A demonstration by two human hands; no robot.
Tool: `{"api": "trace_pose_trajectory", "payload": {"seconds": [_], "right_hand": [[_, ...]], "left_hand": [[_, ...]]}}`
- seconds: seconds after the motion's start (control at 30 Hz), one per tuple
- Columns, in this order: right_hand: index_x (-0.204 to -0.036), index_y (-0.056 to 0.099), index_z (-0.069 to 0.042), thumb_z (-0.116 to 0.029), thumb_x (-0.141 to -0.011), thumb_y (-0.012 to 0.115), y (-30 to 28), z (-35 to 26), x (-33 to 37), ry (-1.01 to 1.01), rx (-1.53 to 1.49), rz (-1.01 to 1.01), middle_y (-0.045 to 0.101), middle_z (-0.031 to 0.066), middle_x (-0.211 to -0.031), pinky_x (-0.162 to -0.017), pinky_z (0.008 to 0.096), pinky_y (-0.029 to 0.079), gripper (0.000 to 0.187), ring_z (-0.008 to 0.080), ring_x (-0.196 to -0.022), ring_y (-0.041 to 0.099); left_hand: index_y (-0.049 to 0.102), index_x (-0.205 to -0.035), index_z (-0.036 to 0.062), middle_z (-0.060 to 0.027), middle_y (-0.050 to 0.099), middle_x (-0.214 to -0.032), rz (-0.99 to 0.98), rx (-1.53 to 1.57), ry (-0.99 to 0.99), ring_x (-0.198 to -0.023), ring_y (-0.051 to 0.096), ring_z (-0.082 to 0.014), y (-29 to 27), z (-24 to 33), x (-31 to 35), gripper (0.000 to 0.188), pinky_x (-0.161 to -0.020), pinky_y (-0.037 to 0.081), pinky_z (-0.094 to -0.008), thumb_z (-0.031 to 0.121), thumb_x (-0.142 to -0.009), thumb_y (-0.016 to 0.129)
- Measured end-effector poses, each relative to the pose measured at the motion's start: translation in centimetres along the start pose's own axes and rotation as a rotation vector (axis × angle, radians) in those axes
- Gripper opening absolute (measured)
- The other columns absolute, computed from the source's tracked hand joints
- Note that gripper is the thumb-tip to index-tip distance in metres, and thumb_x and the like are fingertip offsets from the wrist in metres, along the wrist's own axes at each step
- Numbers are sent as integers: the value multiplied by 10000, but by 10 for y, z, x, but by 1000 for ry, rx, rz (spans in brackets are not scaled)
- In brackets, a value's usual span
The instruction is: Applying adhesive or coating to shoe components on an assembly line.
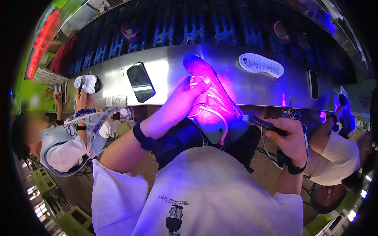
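A laced shoe upper (214,112), lit pink and purple, rests over the metal table's front edge with its toe pointing away. My left hand (183,98) is closed around its left side, the thumb lying across the laces. A loose lace end hangs over the near part of the upper. In my right hand (289,135) is a brush (263,122) with a dark handle. Its pale bristle end is at the upper's right edge, close to the heel; whether it touches cannot be told. A white shoe sole (262,65) lies on the table beyond, to the right.
A dark phone (140,82) lies left of the shoe, and another phone (313,84) far right. Behind the table (165,55) runs a dark slatted conveyor (193,29). At left a co-worker holds a white sole (88,83); another person sits at right with a blue-lit shoe (346,116).
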State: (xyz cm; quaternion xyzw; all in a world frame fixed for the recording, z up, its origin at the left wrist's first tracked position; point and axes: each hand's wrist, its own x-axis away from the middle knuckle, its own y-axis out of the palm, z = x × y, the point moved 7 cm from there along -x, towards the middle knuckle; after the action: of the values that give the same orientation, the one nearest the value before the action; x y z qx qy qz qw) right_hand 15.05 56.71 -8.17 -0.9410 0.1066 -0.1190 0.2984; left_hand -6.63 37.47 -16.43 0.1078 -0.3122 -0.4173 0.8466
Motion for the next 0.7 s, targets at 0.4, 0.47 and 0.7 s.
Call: {"api": "trace_pose_trajectory", "payload": {"seconds": [0.4,0.47,0.7], "right_hand": [[-1119,763,-14,-6,-756,827,-8,-22,-15,-119,32,136,644,108,-759,-644,304,471,368,210,-670,628],[-1124,762,-14,1,-754,826,-10,-29,-17,-113,41,137,643,107,-758,-648,302,473,376,208,-671,629],[-1141,761,-26,-2,-765,812,-17,-59,-24,-157,134,191,645,108,-762,-661,300,478,380,200,-677,622]], "left_hand": [[545,-1356,13,-129,701,-1211,84,228,-190,-1096,709,-213,-12,-18,14,471,-993,566,-387,392,-1076,550],[546,-1356,29,-130,692,-1229,70,353,-243,-1103,706,-227,-12,-24,17,449,-986,574,-403,386,-1086,519],[533,-1379,75,-137,664,-1277,-6,444,-288,-1139,688,-270,-10,-30,30,452,-947,595,-460,415,-1085,487]]}}
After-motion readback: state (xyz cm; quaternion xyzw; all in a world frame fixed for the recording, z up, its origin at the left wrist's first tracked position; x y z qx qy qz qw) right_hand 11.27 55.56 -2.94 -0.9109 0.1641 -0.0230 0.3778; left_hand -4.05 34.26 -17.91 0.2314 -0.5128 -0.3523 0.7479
